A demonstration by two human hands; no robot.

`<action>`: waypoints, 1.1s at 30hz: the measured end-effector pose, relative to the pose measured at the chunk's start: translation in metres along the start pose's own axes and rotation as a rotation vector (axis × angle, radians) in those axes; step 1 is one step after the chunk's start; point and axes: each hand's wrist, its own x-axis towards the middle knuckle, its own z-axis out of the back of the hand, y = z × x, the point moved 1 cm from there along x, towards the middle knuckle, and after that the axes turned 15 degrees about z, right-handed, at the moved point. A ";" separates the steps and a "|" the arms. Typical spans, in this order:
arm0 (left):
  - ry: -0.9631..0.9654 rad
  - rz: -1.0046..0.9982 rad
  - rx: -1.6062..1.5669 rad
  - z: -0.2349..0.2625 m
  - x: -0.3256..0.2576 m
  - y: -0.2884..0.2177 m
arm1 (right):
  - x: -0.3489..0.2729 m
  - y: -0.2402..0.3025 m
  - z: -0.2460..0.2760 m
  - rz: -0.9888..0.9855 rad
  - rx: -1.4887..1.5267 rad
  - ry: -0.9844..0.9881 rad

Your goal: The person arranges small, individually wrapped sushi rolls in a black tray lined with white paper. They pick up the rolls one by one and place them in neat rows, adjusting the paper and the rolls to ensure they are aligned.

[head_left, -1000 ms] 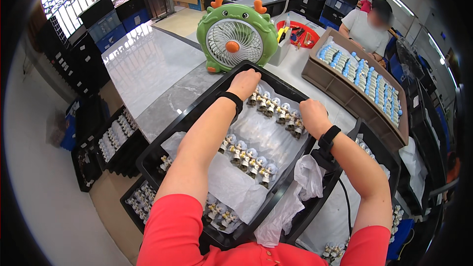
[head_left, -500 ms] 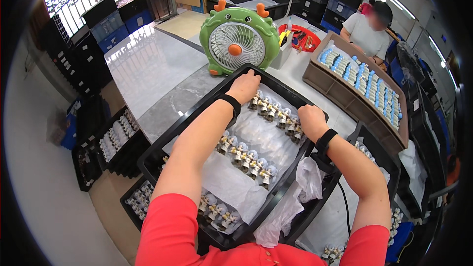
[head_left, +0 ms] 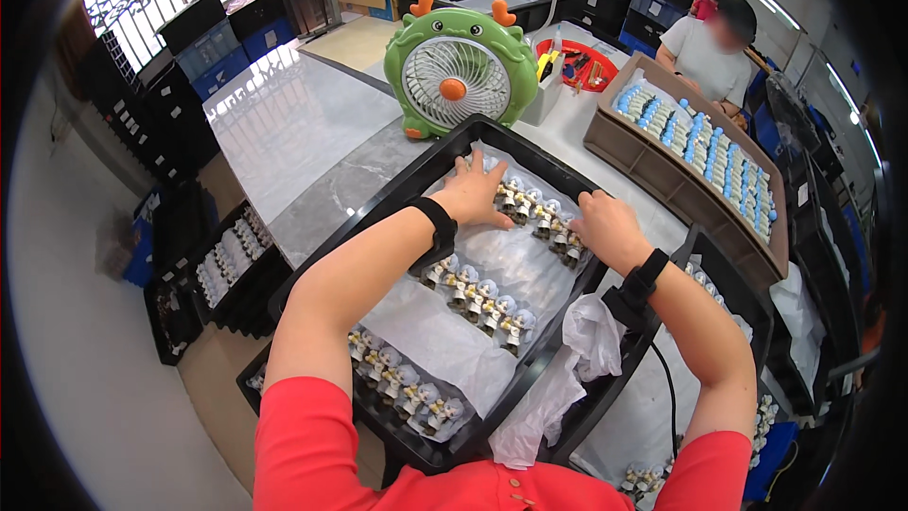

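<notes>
A black tray (head_left: 355, 218) holds rows of small figurines with pale blue-grey hair, bedded on white tissue paper (head_left: 445, 341). My left hand (head_left: 473, 192) is inside it at the far left end of the farthest row of figurines (head_left: 539, 215), fingers spread and thumb near the figures. At that row's right end, beside the tray's wall, is my right hand (head_left: 608, 227); its fingers are bent, with thumb and fingertips apart. Neither hand visibly lifts a figurine. Another figurine row (head_left: 480, 301) lies across the middle, and a third (head_left: 402, 386) shows near me.
Behind the tray stands a green cartoon fan (head_left: 456, 80). A brown crate (head_left: 653, 166) of blue-and-white figurines is at right, with a person (head_left: 709, 57) beyond. A red tool basket (head_left: 586, 66) sits by the fan. Crumpled tissue (head_left: 591, 336) hangs over the tray's right side.
Both hands have let go of the tray's far rim and come into the tray around the farthest row. The left fingers have spread. More of the nearest row shows now.
</notes>
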 end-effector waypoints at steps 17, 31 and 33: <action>-0.154 -0.203 -0.046 -0.010 0.009 0.011 | 0.009 0.026 0.007 0.053 0.101 0.277; -0.259 -0.363 -0.102 -0.008 0.020 0.026 | 0.002 0.015 -0.010 0.085 0.015 0.062; -0.274 -0.343 -0.084 -0.006 0.018 0.028 | 0.003 0.014 -0.011 0.081 0.011 0.063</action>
